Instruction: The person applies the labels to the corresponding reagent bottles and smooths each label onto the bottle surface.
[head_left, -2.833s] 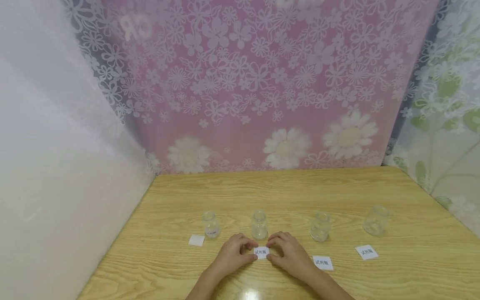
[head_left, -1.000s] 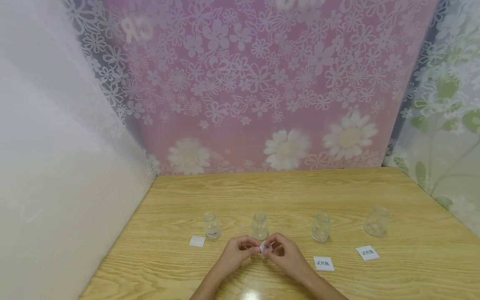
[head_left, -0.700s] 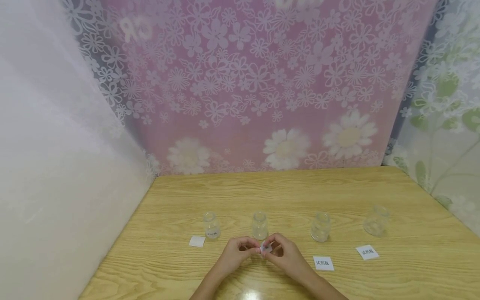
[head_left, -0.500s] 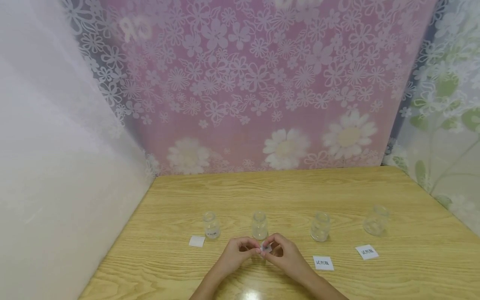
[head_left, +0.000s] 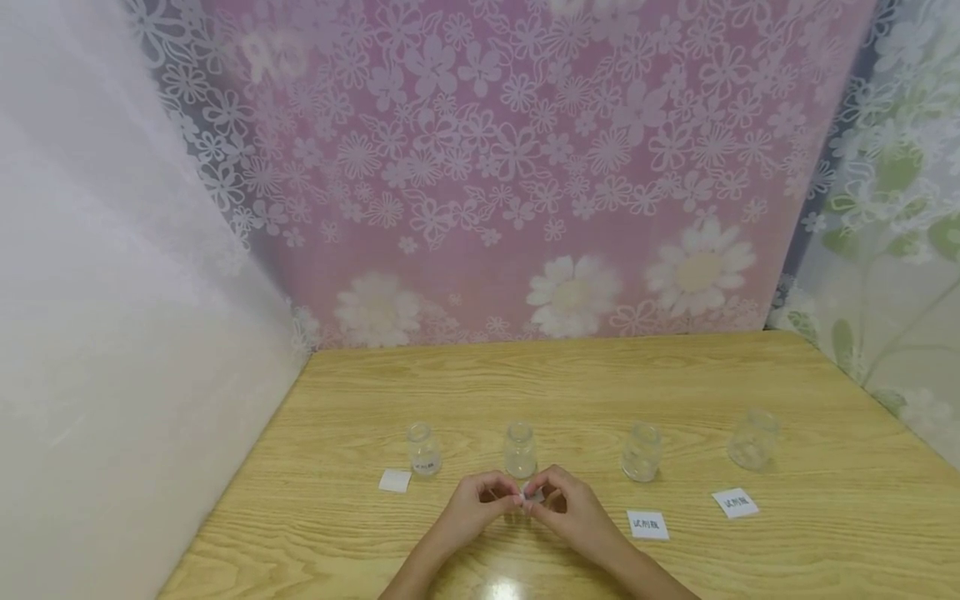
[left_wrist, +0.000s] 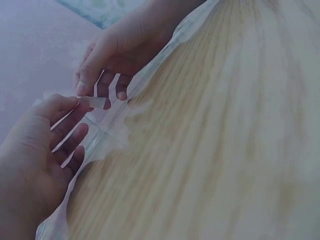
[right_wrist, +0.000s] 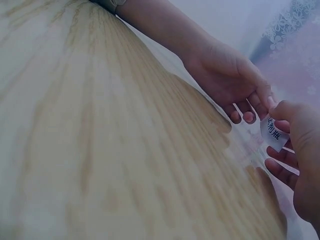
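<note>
A small white label [right_wrist: 274,134] with printed black characters is pinched between my two hands, low in the middle of the head view. My left hand [head_left: 471,507] pinches its left end between thumb and index finger. On the other end, my right hand [head_left: 576,508] has the same kind of pinch. The fingertips of both hands nearly meet and cover much of the label. Just beyond them a clear glass bottle [head_left: 520,450] stands upright, with no label visible on it.
Left of it stands a glass bottle [head_left: 423,447] bearing a label, near a blank white paper piece [head_left: 394,481]. To the right are two more glass bottles, one upright [head_left: 641,452] and one further right [head_left: 753,440]. Two printed labels lie before them, a nearer one [head_left: 647,525] and another [head_left: 736,503].
Earlier the label was held flat and facing up between spread hands. The hands have since come together, and the label is now tilted and mostly covered by fingertips. The bottles have not moved.
</note>
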